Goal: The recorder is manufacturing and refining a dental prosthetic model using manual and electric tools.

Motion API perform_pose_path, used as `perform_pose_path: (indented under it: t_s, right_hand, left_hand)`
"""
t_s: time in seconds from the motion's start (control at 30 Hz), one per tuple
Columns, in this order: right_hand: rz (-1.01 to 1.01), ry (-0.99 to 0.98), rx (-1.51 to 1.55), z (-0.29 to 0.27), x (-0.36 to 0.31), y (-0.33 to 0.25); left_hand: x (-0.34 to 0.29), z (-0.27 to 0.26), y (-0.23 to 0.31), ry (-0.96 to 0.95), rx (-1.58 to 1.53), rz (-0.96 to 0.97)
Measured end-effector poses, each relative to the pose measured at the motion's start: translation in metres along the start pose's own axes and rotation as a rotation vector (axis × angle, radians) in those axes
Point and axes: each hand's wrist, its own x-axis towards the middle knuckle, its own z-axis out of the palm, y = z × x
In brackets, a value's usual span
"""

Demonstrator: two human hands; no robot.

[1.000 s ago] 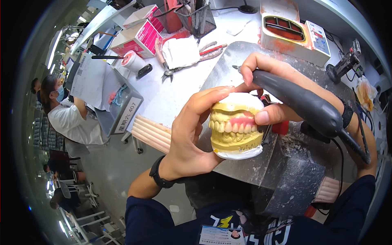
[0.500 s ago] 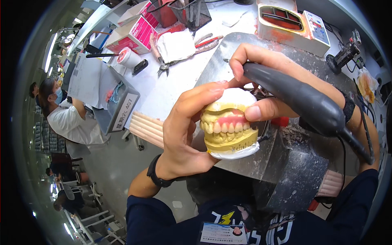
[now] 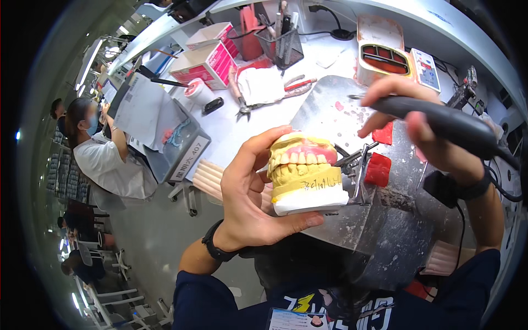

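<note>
My left hand [image 3: 247,212] grips a yellow-and-white dental plaster model [image 3: 300,181] by its left side and base, thumb along the bottom. Its upper and lower jaws meet, with pink wax above the upper teeth. A metal articulator [image 3: 360,170] shows behind it on the right. My right hand [image 3: 440,148], blurred by motion, holds a black corded handpiece [image 3: 451,118] between thumb and fingers. The handpiece's thin metal tip points left, above the metal tray and apart from the model.
Red wax pieces [image 3: 378,169] lie beyond the model on the grey metal tray [image 3: 324,102]. A wax heating pot [image 3: 385,59] stands at the back right. Pliers [image 3: 242,104], a white tub [image 3: 199,92] and pink-and-white boxes [image 3: 206,65] are at back left. A masked co-worker [image 3: 110,154] sits far left.
My right hand has left the model and moved right and away with the handpiece. My left hand keeps the model, which is turned slightly and shows more of its white base.
</note>
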Motion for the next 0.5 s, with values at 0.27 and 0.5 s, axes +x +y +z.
perform_pose_path:
  t_s: [0.27, 0.5]
  right_hand:
    - [0.276, 0.276, -0.185, -0.030, -0.098, -0.046]
    - [0.424, 0.350, -0.104, -0.029, -0.164, -0.045]
  left_hand:
    - [-0.021, -0.006, -0.004, 0.080, 0.167, 0.308]
    - [-0.039, -0.012, -0.018, 0.128, 0.255, 0.430]
